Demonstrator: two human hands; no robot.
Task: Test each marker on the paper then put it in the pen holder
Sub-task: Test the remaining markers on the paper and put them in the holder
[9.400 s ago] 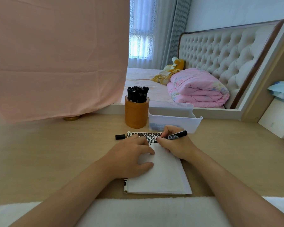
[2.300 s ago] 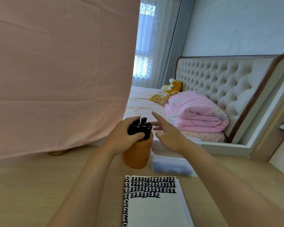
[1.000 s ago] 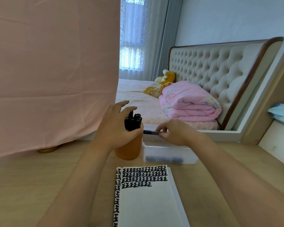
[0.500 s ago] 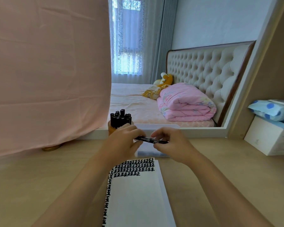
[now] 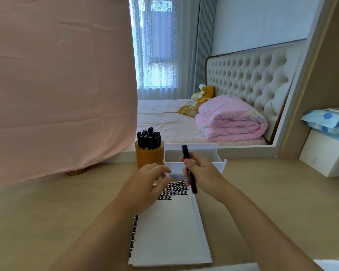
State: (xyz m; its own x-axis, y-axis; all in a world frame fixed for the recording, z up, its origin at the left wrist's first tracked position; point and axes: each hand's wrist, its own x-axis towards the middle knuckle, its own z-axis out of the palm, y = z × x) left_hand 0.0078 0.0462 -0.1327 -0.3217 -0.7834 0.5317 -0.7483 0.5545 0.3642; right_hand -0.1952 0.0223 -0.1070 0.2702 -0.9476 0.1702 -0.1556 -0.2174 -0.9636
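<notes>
My right hand grips a black marker that stands almost upright, its lower end blurred above the top of the white paper pad. Rows of black test marks fill the pad's top and run down its left edge. My left hand hovers over the pad's top left corner with fingers loosely curled and blurred; whether it holds a cap is hidden. Behind it stands the orange pen holder with several black markers upright in it.
A white plastic bin sits right of the holder, just behind my right hand. Pink cloth hangs at the left over a gold object. A white box stands at the desk's right.
The marker was held level between both hands half a second ago. It now stands upright in my right hand alone, and my left hand has come off it, down toward the pad.
</notes>
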